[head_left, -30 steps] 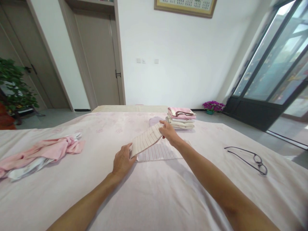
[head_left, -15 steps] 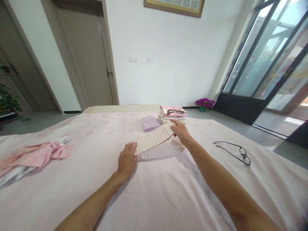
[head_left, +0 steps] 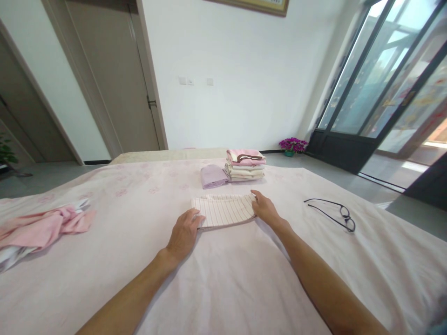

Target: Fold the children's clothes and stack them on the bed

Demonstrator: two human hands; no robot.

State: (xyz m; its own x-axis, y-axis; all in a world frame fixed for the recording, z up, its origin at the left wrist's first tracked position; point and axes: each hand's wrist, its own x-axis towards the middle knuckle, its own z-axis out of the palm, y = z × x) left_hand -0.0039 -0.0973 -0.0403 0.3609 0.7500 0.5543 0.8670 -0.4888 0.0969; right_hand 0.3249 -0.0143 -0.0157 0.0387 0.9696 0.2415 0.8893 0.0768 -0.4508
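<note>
A cream striped piece of folded cloth (head_left: 223, 211) lies flat on the pale pink bedspread (head_left: 223, 279) in front of me; its exact kind of garment does not show. My left hand (head_left: 185, 230) grips its left end, thumb on top and fingers along the edge. At the opposite end, my right hand (head_left: 266, 209) holds the right edge near the far corner. Just beyond it sit a folded lilac cloth (head_left: 213, 177) and, touching it, a neat stack of folded clothes (head_left: 245, 167) with a pink piece on top.
Black-framed glasses (head_left: 337, 214) lie on the bedspread at the right. A loose heap of pink and white clothes (head_left: 45, 228) is at the far left. Behind the bed are a white wall, a door (head_left: 115, 74) and a pot of purple flowers (head_left: 292, 145).
The right hand has brought the raised upper layer of the striped cloth down, so it now lies flat over the lower layer. The left hand stays at the left end. The view has shifted slightly.
</note>
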